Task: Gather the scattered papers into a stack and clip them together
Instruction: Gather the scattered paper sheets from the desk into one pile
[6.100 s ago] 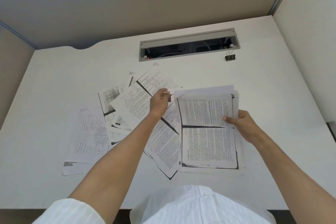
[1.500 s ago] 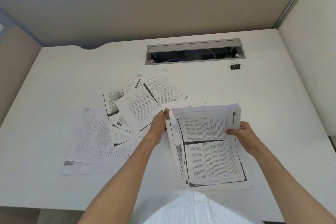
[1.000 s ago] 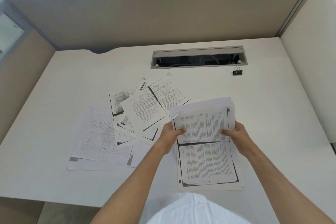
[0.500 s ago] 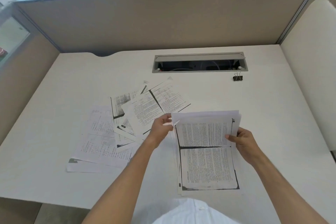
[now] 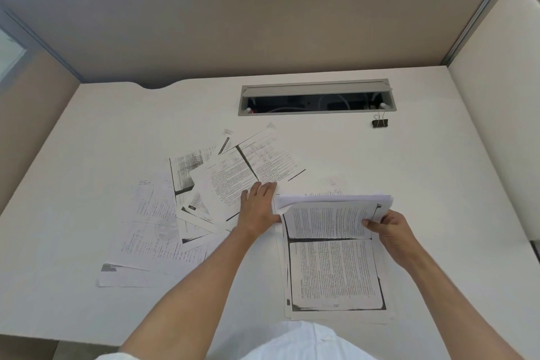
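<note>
Right hand: my right hand [image 5: 390,231] pinches the right edge of the gathered stack [image 5: 333,254], thumb on top and fingers curled under, lifting its far end off the desk [image 5: 87,131] while the near end lies flat in front of me.

Left hand: my left hand [image 5: 260,207] lies flat, fingers straight and close together, pressing on the nearest loose sheet [image 5: 233,181], just left of the stack.

Done so far: a fair number of sheets sit in the stack, roughly squared, though the edges are uneven at the far end.

Left to do: I judge the job about half done. A fan of overlapping scattered papers [image 5: 181,213] lies to the left, some under my palm, some further out toward the left side of the desk. One more sheet [image 5: 330,187] peeks out beyond the stack's far edge. After that the stack needs tapping square and clipping.

Clip: the black binder clip [image 5: 380,123] stands untouched, well apart from the papers, just beside the right end of the cable slot [image 5: 317,98].

Changed since half a second ago: my left hand was at the stack's top left corner; now it has let go and moved left onto the loose sheet. My right hand keeps its hold on the stack.
</note>
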A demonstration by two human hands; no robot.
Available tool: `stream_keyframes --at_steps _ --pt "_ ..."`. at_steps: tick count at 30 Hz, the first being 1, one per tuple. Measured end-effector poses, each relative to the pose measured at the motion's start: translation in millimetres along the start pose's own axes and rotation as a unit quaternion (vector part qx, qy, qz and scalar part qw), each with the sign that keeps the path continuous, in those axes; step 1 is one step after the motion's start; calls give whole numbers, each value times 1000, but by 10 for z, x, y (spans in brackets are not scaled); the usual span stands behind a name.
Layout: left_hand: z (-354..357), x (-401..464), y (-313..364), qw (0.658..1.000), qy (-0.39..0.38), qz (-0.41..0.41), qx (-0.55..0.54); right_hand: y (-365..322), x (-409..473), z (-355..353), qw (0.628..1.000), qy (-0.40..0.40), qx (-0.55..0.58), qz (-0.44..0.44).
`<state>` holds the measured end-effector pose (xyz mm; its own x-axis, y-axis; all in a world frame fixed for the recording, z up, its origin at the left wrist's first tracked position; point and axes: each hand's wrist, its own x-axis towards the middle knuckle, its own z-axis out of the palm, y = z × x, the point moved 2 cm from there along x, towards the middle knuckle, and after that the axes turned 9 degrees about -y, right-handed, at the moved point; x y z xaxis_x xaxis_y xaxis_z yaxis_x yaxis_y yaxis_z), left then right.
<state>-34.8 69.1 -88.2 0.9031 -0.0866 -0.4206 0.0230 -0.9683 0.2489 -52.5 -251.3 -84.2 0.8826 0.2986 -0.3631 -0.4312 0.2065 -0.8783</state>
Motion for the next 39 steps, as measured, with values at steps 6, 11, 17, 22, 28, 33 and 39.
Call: stream_keyframes --at_steps 6,11,17,22,28,33,39 --pt "74 -7 50 995 71 55 -42 22 40 -13 1000 12 11 4" --pt "134 -115 107 928 79 5 -365 22 73 39 1000 22 -5 6" --pt "78 -282 297 695 -9 -91 -713 -16 86 88 999 32 -22 12" --pt "79 -357 380 709 -58 -45 -701 -45 125 199 999 37 -16 11" --pt "-159 -425 455 685 -31 -6 -728 -152 107 266 998 54 -11 -30" --pt "-590 -508 522 701 7 51 -711 -431 88 332 996 26 39 -71" --pt "-1195 -700 620 703 93 147 -689 -952 -47 632 984 11 -1 -178"
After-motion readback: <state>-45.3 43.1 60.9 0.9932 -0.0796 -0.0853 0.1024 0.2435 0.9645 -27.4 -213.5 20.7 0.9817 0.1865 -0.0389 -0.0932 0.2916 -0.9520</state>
